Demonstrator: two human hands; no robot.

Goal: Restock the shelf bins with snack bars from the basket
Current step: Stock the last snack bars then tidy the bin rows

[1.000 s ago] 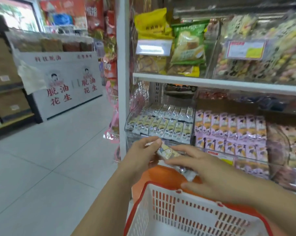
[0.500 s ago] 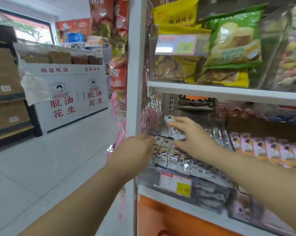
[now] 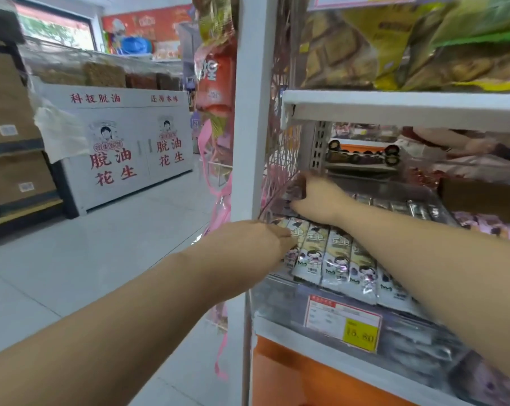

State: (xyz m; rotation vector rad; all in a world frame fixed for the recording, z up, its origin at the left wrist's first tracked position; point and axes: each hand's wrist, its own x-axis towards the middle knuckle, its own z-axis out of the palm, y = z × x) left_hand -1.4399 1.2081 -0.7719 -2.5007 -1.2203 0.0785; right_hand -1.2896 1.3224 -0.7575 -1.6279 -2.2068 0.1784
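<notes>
Now deep in the clear shelf bin (image 3: 273,300): the right hand (image 3: 318,200), which half a second ago carried a snack bar (image 3: 295,191) over the middle of the bin, has reached the rear left corner. Its fingers are curled on the bar, which is blurred there. The left hand (image 3: 256,238) has advanced to the front row of bars (image 3: 336,253) and touches the leftmost packs; whether its fingers are bent cannot be told. The basket has dropped out of view. Judgement: one bar is nearly seated, with release and further basket trips remaining.
</notes>
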